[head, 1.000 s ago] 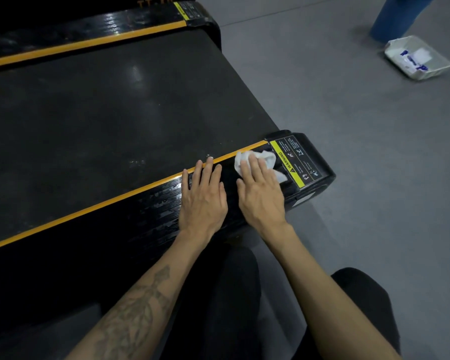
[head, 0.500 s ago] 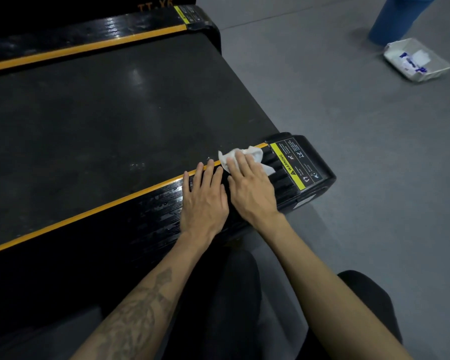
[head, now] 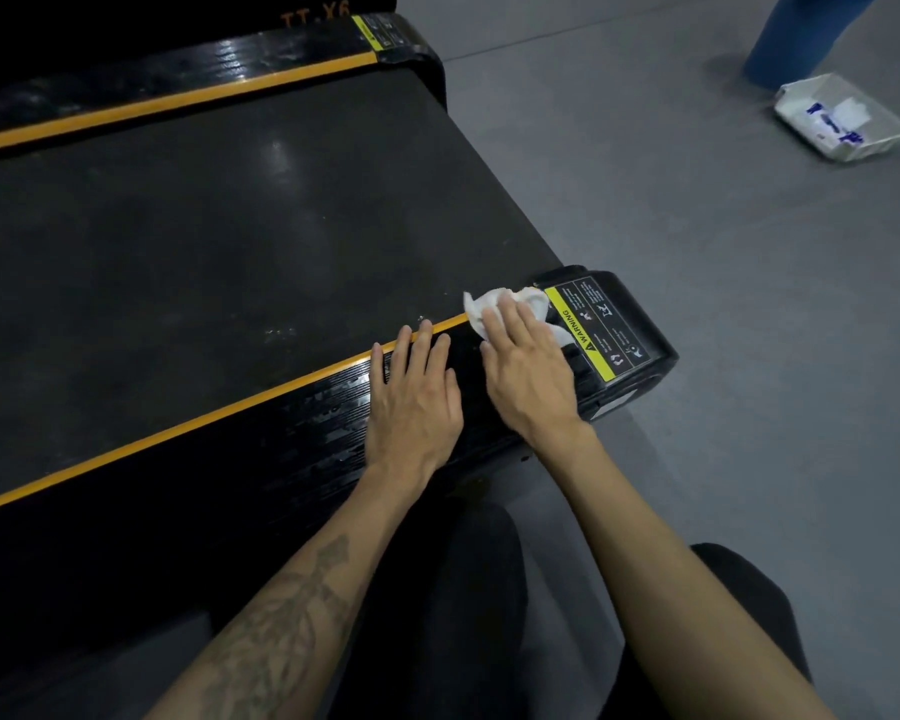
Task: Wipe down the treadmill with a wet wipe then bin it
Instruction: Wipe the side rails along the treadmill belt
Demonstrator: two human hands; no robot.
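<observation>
The right hand (head: 528, 376), fingers straight, presses the wet wipe (head: 494, 304) flat onto the treadmill (head: 178, 252) side rail at centre frame, beside the yellow warning label (head: 601, 330). The left hand (head: 414, 397) rests flat, fingers extended, on the rail just left. A blue bin (head: 801, 33) and white tray (head: 842, 124) stand at upper right.

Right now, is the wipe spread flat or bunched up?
Bunched: the wipe shows crumpled folds beyond the right hand pressing it on the treadmill.
</observation>
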